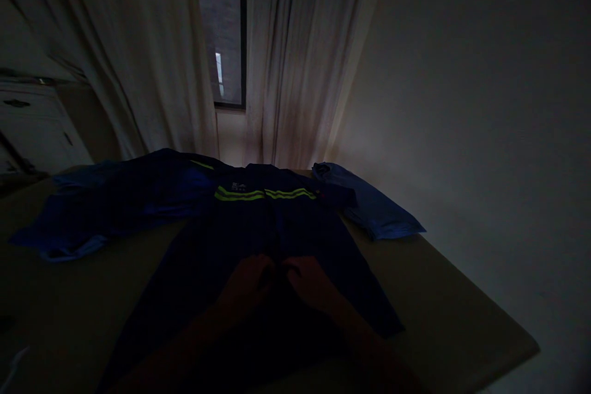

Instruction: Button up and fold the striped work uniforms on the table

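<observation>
A dark blue work jacket lies spread out, its front facing up, with yellow-green stripes across the chest and small pale lettering on one side. My left hand and my right hand meet close together at the middle of its front, below the stripes. The fingers of both hands are curled in and closed on the cloth along the front opening. In this dim light, any button or zip between the fingertips cannot be made out.
Folded blue jeans lie at the right by the wall. More blue clothing is heaped at the left. The garments rest on a brownish padded surface whose edge runs along the right. Curtains, a window and a white cabinet stand behind.
</observation>
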### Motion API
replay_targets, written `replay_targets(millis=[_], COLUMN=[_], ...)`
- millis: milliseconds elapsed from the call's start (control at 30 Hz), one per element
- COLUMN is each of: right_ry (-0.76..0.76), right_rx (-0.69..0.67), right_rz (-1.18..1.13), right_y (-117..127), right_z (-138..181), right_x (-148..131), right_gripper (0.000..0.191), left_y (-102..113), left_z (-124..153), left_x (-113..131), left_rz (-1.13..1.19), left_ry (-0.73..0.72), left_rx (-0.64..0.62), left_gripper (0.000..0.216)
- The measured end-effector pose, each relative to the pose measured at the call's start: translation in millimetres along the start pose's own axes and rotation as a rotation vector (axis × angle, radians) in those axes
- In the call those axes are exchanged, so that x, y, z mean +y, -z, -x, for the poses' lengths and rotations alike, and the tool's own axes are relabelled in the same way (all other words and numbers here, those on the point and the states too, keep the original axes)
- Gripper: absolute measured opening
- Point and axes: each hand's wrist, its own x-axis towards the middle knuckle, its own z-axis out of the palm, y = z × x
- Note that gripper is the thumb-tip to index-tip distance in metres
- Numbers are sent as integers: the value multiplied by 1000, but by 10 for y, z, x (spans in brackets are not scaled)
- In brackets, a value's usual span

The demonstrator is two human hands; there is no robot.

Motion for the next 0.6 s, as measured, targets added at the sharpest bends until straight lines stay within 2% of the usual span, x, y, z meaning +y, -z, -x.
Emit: replay_targets(millis=[167,367,500,600], right_ry=[50,47,-16,-33], right_rx=[-72,-30,-7,-34], right_rz=[-12,-56,57,46], right_y=[10,43,52,63], right_z=[-18,-21,-23,-28], right_x=[24,15,-7,-15], right_gripper=[42,36,26,28], left_y=[-32,27,39,44], left_z=[32,44,42,39], left_x=[9,90,96,80], left_rz=[-49,-143,-132,-99], left_ry=[-39,-66,-89,-107], left_rx=[21,-5,25,12], left_gripper=[28,15,15,18])
